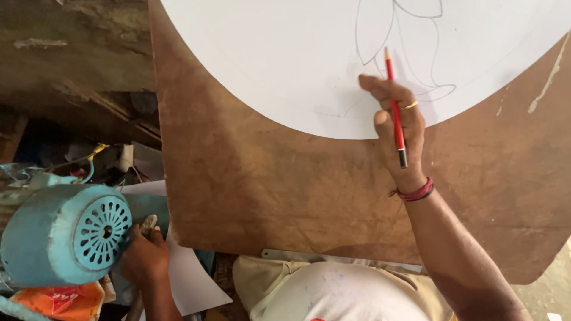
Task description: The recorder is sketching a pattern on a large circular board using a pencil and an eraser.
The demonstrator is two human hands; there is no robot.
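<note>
R hand (397, 128): I see it clamped on a red pencil (394, 104), ring on one finger, red band at wrist.
Pencil axis: near upright in frame, tip up on the white round sheet (279, 59), dark butt down twd wrist.
Sheet: lies on brown board (267, 196); leaf outlines just above-right of tip.
L hand (144, 255): low left, well apart from R, fingers closed round a small pale thing, can't tell what; beside teal motor (65, 232).
Package: orange wrapper (59, 300) under motor, bottom-left corner.
</note>
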